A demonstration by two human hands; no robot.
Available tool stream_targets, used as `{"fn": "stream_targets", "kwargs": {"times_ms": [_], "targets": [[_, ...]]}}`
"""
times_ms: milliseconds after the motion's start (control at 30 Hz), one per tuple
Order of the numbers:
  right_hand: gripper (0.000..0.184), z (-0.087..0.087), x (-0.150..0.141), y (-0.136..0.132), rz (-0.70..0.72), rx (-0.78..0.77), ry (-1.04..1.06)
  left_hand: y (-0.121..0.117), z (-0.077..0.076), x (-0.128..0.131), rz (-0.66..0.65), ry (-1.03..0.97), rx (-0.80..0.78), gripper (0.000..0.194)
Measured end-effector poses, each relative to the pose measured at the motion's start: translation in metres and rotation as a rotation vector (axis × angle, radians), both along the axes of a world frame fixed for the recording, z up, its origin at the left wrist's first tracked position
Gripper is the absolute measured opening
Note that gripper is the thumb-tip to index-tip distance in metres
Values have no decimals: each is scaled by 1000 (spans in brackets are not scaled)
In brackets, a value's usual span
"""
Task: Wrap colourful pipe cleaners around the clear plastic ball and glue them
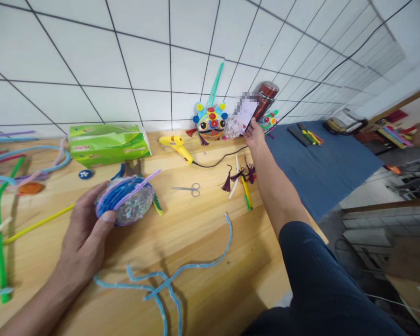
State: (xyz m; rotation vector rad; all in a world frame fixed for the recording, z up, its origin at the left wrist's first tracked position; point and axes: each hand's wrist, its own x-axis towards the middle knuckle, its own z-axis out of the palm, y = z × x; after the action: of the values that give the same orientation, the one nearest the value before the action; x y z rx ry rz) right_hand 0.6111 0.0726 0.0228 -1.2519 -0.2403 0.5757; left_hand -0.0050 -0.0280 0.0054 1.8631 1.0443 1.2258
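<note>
My left hand (91, 224) grips a round, clear, speckled ball (135, 205) partly wrapped in blue and purple pipe cleaners. At the back of the table, my right hand (255, 134) has its fingers closed at the lower edge of a phone (247, 112) with a lit screen. Behind the phone leans a red thermos (267, 95). A clear bag-like bundle (233, 127) sits beside those fingers. Left of it stands a colourful animal-face ornament (212, 122), and a second ornament (268, 122) is partly hidden behind my right hand.
Light blue pipe cleaners (196, 266) lie across the table front. Small scissors (192, 189), a yellow glue gun (177, 145), a green tissue pack (108, 144) and dark tassels (227, 181) lie farther back. A blue cloth (322, 163) covers the right side. Tiled wall stands behind.
</note>
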Motion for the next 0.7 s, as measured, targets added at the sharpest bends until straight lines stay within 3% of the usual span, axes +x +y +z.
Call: {"fn": "stream_targets", "kwargs": {"times_ms": [233,700], "targets": [[32,4,-3,-3,42,-6,-9,0,2,-2,10,30,-36,59],[35,4,-11,-4,-10,-7,5,-1,3,0,-6,18,-12,58]]}}
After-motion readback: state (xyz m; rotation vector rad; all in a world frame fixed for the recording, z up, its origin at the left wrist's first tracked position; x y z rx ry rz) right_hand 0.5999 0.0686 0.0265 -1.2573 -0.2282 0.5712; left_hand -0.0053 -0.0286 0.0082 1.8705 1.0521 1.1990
